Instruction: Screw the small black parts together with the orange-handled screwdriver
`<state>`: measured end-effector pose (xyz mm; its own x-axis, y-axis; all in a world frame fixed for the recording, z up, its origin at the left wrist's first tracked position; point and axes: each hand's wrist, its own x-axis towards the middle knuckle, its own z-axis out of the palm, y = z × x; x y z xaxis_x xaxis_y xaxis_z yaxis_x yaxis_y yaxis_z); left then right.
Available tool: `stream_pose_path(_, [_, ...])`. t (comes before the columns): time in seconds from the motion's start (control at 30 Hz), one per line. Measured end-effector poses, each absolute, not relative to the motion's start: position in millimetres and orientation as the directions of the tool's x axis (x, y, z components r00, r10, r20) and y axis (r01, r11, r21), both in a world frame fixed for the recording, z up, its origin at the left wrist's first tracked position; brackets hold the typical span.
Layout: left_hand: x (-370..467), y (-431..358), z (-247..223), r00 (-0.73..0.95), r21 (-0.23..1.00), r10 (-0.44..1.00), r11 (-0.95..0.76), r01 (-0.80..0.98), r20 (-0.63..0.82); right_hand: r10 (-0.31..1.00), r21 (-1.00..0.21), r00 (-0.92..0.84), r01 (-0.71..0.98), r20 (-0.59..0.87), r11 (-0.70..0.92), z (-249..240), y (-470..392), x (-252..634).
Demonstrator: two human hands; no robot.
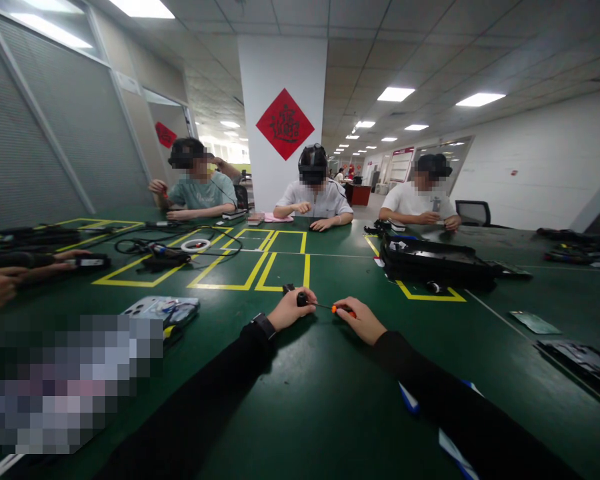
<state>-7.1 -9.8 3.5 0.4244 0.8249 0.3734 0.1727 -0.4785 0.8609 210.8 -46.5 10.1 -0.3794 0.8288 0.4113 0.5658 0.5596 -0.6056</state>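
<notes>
While my left hand (291, 310) grips a small black part (301, 299) over the near side of the green table (300, 407), presumably to steady it, my right hand (364, 321) pinches an orange-handled screwdriver (335, 309) to its right, shaft pointing left towards the part, probably for fine control.

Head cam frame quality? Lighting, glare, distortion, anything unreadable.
Head view: ceiling lights blow out to white; soft sheen on the green table between the black sleeves, which lose detail; left partition leans, like wide-angle stretch; pixel blocks hide a lower-left patch; thin metal shaft between left hand and right hand is too small to read.
</notes>
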Motion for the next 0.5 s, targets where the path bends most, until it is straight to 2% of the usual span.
stream_pose_path(0.17, [-6.4, -11.5, 5.4, 0.466, 0.87, 0.804, -0.475, 0.129, 0.37, 0.806, -0.527, -0.384, 0.613, 0.451, 0.588, 8.9, -44.1, 212.1])
stream_pose_path(0.5, [-6.6, -12.4, 7.3, 0.467, 0.857, 0.807, -0.485, 0.173, 0.362, 0.839, -0.583, -0.379, 0.605, 0.389, 0.543, 11.1, -49.3, 213.8])
